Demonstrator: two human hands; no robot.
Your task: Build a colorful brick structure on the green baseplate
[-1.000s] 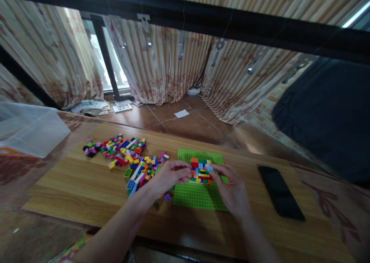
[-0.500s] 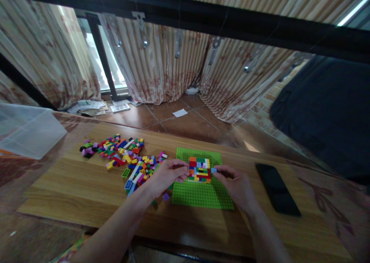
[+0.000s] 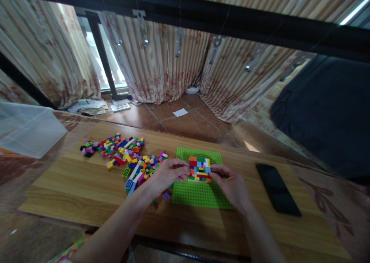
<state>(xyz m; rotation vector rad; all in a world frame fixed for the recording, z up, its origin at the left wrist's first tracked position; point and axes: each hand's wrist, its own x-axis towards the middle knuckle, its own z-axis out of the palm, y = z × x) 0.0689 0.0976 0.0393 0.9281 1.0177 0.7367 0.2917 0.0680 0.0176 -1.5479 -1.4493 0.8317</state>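
A multicoloured build of toy building bricks (image 3: 199, 165) is over the green studded baseplate (image 3: 199, 196); whether it is pressed onto the plate I cannot tell. At its left edge, the fingertips of my left hand (image 3: 170, 173) are closed against the bricks, and its far fingers are partly hidden. My right hand (image 3: 232, 184) pinches a light blue brick (image 3: 207, 170) between thumb and fingers. That brick now overlaps the right side of the build's top, but whether it is seated on the studs is too small to make out.
Loose bricks (image 3: 134, 165) lie heaped left of the baseplate, some close to my left forearm. A black phone (image 3: 277, 190) lies on the wooden board (image 3: 81, 190) to the right. At the far left stands a translucent plastic bin (image 3: 34, 132).
My right hand has moved a little left, bringing the light blue brick from beside the build onto its right part. My left hand has stayed in place.
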